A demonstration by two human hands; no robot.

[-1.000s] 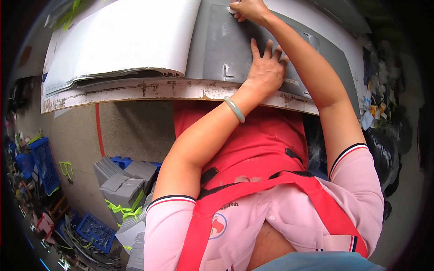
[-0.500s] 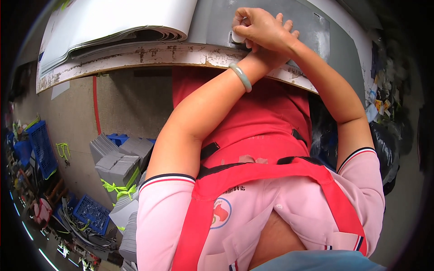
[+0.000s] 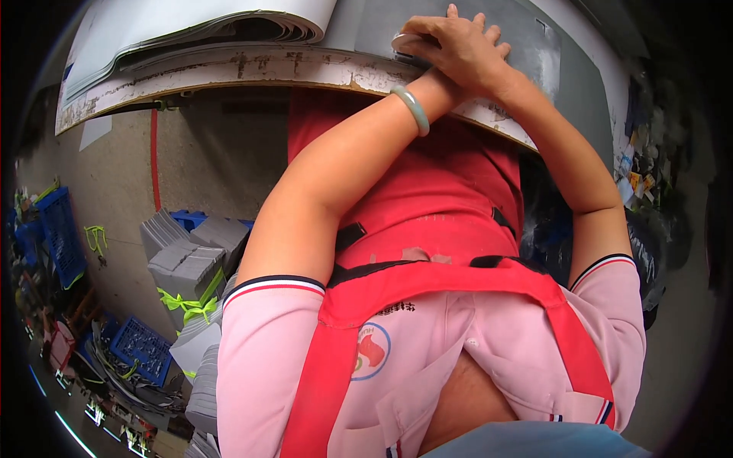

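Observation:
My forearms cross over the work table. My right hand lies across the left wrist, its fingers closed on a small pale piece with a rounded edge; most of that piece is hidden in the grip, so its kind does not show. Beneath and beyond it, my left hand rests on a dark grey sheet with its fingertips spread; its palm is covered by the right hand. A pale green bangle circles my left wrist. The grey sheet has a whitish smudged patch to the right of the hands.
A stack of large white sheets with curled edges lies at the table's left. Below, bundles of grey cut pieces tied with yellow-green strips stand beside my left arm. Blue crates sit on the floor further left. Dark plastic bags are at the right.
My right hand has turned slightly, and its fingers now cover more of the table side of the pale piece. The left fingertips remain spread on the sheet. The view has shifted a little.

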